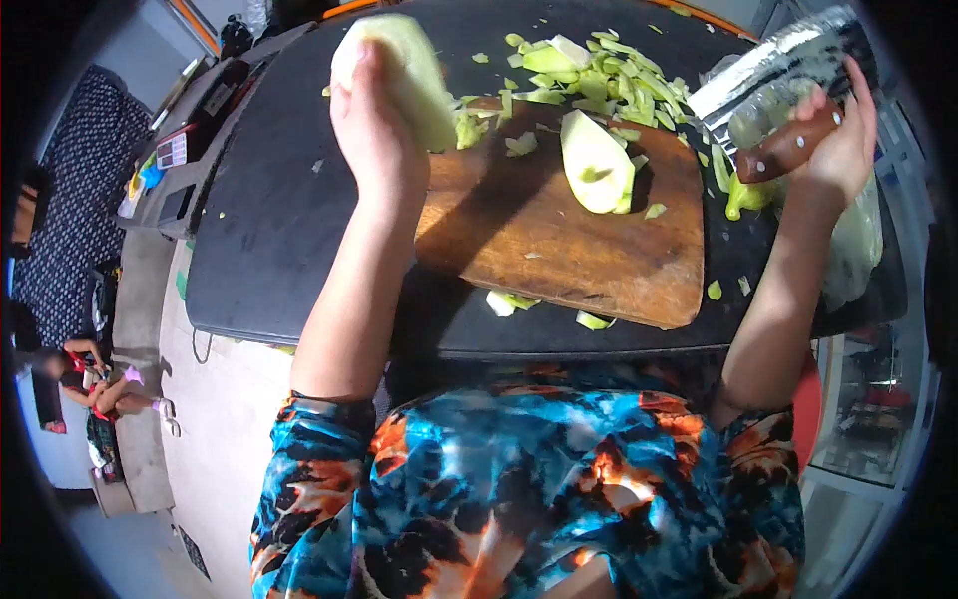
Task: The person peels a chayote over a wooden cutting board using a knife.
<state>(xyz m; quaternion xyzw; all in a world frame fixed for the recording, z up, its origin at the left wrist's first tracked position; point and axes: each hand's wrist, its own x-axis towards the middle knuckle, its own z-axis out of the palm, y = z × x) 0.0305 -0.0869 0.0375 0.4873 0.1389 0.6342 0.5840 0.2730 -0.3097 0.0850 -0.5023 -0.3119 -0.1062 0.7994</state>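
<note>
Raised over the far left of the board, my left hand (374, 135) is closed on a large, oval, peeled pale green fruit (414, 75) that resembles an unripe papaya. At the right, my right hand (843, 150) holds a cleaver (788, 75) by its brown riveted handle, some fingers loosely extended. The wide, shiny blade tilts up and to the left. On the wooden cutting board (559, 245) lies a cut piece of similar fruit (596, 165) with a hollow in its face. Green peelings (609, 75) are heaped behind the board.
The board rests on a dark table (289, 230), with scraps along its front edge. A clear plastic bag (853, 245) is at the table's right side, near a green stem end (748, 197). A seated person (95, 384) is far off at left.
</note>
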